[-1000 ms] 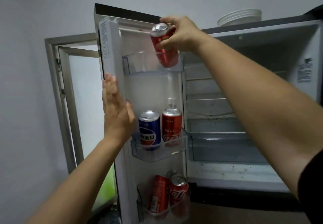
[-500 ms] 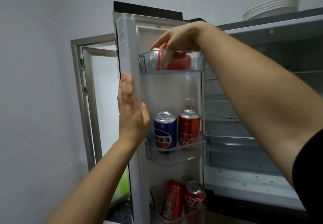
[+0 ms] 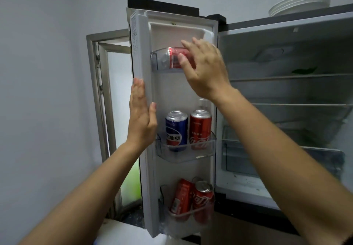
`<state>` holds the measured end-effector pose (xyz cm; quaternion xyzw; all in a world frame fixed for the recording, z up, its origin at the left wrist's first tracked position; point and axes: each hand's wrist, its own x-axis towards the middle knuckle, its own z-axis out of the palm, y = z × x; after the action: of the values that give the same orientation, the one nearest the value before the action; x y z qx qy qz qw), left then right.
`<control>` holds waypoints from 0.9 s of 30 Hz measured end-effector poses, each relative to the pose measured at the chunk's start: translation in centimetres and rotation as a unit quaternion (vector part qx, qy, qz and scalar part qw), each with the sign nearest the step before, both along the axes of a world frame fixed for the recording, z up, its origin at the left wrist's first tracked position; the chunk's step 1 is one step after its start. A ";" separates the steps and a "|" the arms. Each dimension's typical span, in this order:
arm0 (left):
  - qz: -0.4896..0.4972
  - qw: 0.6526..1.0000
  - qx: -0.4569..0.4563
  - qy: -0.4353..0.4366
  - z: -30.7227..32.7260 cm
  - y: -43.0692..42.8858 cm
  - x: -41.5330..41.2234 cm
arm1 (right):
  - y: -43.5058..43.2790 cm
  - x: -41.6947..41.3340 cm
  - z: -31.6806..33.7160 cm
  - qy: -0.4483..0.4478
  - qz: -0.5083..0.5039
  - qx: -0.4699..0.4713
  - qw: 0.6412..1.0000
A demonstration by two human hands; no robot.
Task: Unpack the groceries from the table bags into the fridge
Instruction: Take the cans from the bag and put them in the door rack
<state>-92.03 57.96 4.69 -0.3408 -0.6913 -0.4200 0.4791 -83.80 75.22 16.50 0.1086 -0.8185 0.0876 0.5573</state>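
A red can (image 3: 174, 58) lies on its side in the top bin (image 3: 159, 61) of the fridge door (image 3: 142, 53), at upper centre. The right hand (image 3: 205, 70), fingers spread, covers the can's right end; whether it grips is unclear. The left hand (image 3: 141, 116) is pressed flat on the door edge. Four more cans fill the lower bins (two each). The bags are out of view, so what remains can't be judged.

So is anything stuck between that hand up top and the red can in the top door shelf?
Nothing visible: the right hand is right against the red can, which lies in the top door bin.
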 end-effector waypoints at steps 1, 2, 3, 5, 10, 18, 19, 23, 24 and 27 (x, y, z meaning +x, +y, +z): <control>-0.003 1.000 -0.002 -0.017 -0.6 -0.4 0.6 | 0.3 0.2 -2.2 0.021 -0.001 -0.004 1.000; 0.000 0.999 -0.004 -0.032 -1.3 -0.8 1.3 | 0.5 0.3 -4.3 0.035 0.004 -0.016 0.999; 0.009 0.999 -0.009 -0.044 -2.0 -1.5 2.0 | 0.6 0.4 -6.5 0.038 0.011 -0.034 0.999; 0.063 0.996 -0.028 -0.058 -3.4 -3.0 3.7 | 0.3 0.4 -10.3 0.032 0.031 -0.078 0.996; 0.241 0.962 -0.094 -0.085 -7.6 -9.4 7.6 | -3.1 0.1 -16.0 0.070 0.033 -0.116 0.990; 0.455 0.841 -0.205 -0.210 -14.0 -28.0 16.3 | -21.5 -0.8 -21.8 0.020 0.201 -0.086 0.976; 0.473 0.826 -0.205 -0.227 -14.6 -30.8 17.6 | -24.4 -0.7 -22.8 -0.018 0.222 -0.083 0.971; 0.543 0.759 -0.197 -0.300 -16.9 -42.4 23.2 | -36.6 0.2 -26.5 -0.127 0.279 -0.030 0.952; 0.559 0.739 -0.196 -0.321 -17.7 -45.4 24.6 | -39.7 0.7 -27.3 -0.144 0.292 -0.017 0.946; 0.584 0.689 -0.192 -0.384 -20.1 -54.2 28.8 | -49.4 2.4 -29.9 -0.195 0.330 0.001 0.924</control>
<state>-63.23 3.73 -15.39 0.2383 -0.9398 -0.0073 0.2450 -81.41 25.78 -13.39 0.3538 -0.8291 0.2848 0.3261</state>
